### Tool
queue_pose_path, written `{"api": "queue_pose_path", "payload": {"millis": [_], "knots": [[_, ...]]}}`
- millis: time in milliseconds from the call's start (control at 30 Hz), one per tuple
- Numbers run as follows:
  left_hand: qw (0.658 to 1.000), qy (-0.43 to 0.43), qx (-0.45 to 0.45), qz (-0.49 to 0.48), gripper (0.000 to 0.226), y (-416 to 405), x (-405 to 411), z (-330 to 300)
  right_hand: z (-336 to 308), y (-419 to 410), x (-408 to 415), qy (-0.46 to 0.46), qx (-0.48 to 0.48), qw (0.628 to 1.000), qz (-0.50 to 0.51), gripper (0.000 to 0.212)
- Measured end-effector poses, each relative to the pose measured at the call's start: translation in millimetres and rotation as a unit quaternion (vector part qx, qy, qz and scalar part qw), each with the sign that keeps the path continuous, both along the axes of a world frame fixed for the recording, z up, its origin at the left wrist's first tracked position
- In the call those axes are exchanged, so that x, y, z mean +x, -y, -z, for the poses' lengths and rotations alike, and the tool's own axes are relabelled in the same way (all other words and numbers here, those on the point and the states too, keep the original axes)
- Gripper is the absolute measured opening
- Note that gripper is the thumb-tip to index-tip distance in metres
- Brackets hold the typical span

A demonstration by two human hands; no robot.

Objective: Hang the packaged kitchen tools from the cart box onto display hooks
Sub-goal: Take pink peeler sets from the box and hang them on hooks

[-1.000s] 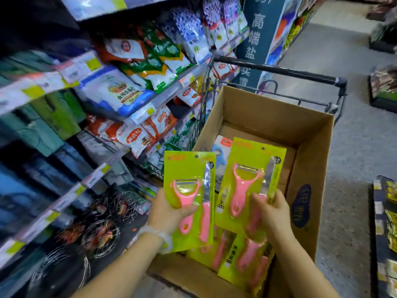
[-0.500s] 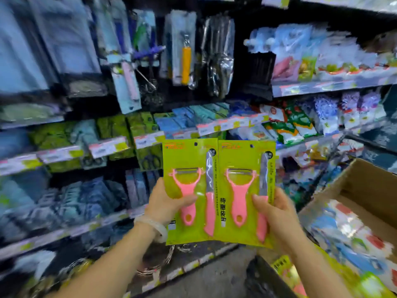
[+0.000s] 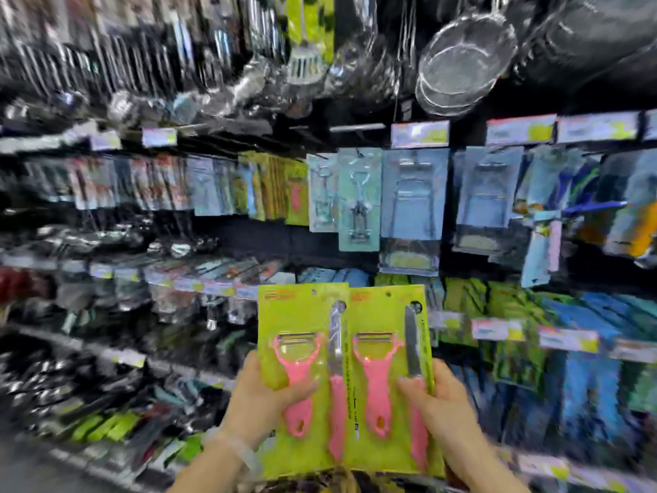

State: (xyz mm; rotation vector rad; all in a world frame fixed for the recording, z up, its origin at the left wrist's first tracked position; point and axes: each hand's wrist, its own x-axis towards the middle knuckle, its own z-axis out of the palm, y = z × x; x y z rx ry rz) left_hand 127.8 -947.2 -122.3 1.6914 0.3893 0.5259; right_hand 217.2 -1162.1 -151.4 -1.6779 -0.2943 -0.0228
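I hold two lime-green carded packs side by side in front of the shelving, each with a pink peeler and a pink-handled knife. My left hand (image 3: 263, 400) grips the left pack (image 3: 302, 314) at its lower left edge, thumb across the front. My right hand (image 3: 441, 407) grips the right pack (image 3: 384, 314) at its lower right edge. A row of matching green packs (image 3: 295, 193) hangs on a display hook in the middle row above. The cart box is out of view.
Hooks carry blue-carded tools (image 3: 359, 201) right of the green row. Metal strainers (image 3: 462, 58) and ladles hang along the top. Price-tag rails (image 3: 419, 134) front each shelf level. Packaged goods fill the lower shelves on both sides. The picture is motion-blurred.
My view has swung from the cart box up to the hanging tool display. Both hands carried the two packs along and brought them edge to edge, raised toward the hooks.
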Motion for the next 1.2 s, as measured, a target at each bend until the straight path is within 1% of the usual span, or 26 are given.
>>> {"api": "queue_pose_path", "payload": {"millis": [133, 167, 233, 267, 300, 333, 433, 500, 567, 633, 667, 733, 833, 867, 900, 933, 1000, 1033, 1067, 1133, 1167, 1200], "knots": [[0.997, 0.038, 0.027, -0.064, 0.063, -53.3, -13.7, -18.7, -19.1, -73.4, 14.2, 0.011, -0.009, 0.998, -0.059, 0.013], [0.996, 0.043, 0.014, -0.073, 0.062, -65.3, -13.0, -23.4, -23.9, -89.4, 19.3, 0.013, -0.003, 0.997, -0.071, 0.017], [0.995, 0.051, -0.022, -0.082, 0.049, -89.6, -6.2, -31.7, -40.1, -118.0, 27.8, 0.013, -0.025, 0.996, -0.086, 0.025], [0.994, 0.059, -0.037, -0.088, 0.048, -101.3, -1.0, -36.2, -49.3, -131.8, 33.1, 0.018, -0.033, 0.995, -0.094, 0.015], [0.993, 0.065, -0.039, -0.094, 0.05, -112.6, 5.8, -40.3, -57.8, -145.8, 40.2, 0.026, -0.031, 0.994, -0.1, 0.009], [0.991, 0.076, -0.042, -0.097, 0.055, -122.2, 13.0, -45.3, -64.5, -159.0, 49.8, 0.036, -0.032, 0.993, -0.104, 0.011], [0.986, 0.088, -0.075, -0.116, 0.066, -152.7, 39.3, -64.9, -82.5, -198.9, 87.6, 0.056, -0.029, 0.993, -0.1, 0.002], [0.988, 0.093, -0.069, -0.106, 0.071, -174.7, 57.1, -74.8, -95.9, -224.6, 112.8, 0.063, -0.03, 0.993, -0.094, 0.004], [0.985, 0.115, -0.07, -0.109, 0.078, -198.7, 76.4, -81.4, -112.2, -250.3, 136.7, 0.08, -0.032, 0.992, -0.088, 0.008], [0.983, 0.125, -0.073, -0.112, 0.079, -219.0, 91.2, -88.5, -130.2, -276.3, 158.0, 0.096, -0.026, 0.992, -0.083, 0.01], [0.982, 0.13, -0.081, -0.115, 0.073, -228.4, 98.1, -90.7, -138.2, -288.2, 167.9, 0.104, -0.023, 0.992, -0.074, 0.015], [0.981, 0.133, -0.085, -0.111, 0.064, -246.1, 112.6, -90.8, -155.2, -309.2, 182.5, 0.11, -0.015, 0.992, -0.054, 0.037], [0.98, 0.149, -0.08, -0.108, 0.065, -272.6, 136.8, -86.3, -179.8, -334.5, 198.0, 0.1, 0.021, 0.994, -0.049, 0.063], [0.979, 0.157, -0.083, -0.101, 0.066, -283.1, 145.5, -84.2, -186.3, -341.8, 202.3, 0.094, 0.041, 0.994, -0.049, 0.066], [0.98, 0.154, -0.079, -0.095, 0.068, -290.8, 153.8, -84.6, -192.8, -348.2, 205.3, 0.085, 0.056, 0.994, -0.05, 0.062], [0.982, 0.151, -0.072, -0.084, 0.068, -297.6, 162.1, -84.9, -197.7, -352.9, 207.7, 0.086, 0.069, 0.993, -0.046, 0.052], [0.982, 0.161, -0.07, -0.073, 0.062, -310.9, 176.9, -87.2, -200.1, -359.3, 218.4, 0.079, 0.085, 0.993, -0.036, 0.05], [0.982, 0.164, -0.066, -0.066, 0.06, -319.0, 184.8, -88.6, -201.1, -362.2, 221.3, 0.072, 0.093, 0.992, -0.035, 0.046], [0.984, 0.16, -0.054, -0.051, 0.063, -327.3, 193.0, -87.8, -200.9, -365.2, 223.1, 0.074, 0.093, 0.992, -0.031, 0.038], [0.985, 0.167, -0.043, -0.023, 0.075, -342.8, 208.7, -87.5, -197.3, -372.9, 226.1, 0.088, 0.091, 0.992, -0.012, 0.015], [0.985, 0.169, -0.035, -0.006, 0.078, -349.5, 215.8, -87.4, -194.9, -376.8, 228.2, 0.091, 0.091, 0.992, 0.003, 0.01], [0.987, 0.162, -0.022, 0.008, 0.083, -356.2, 222.7, -85.5, -192.3, -380.4, 229.7, 0.098, 0.088, 0.991, 0.019, 0.015]]}}
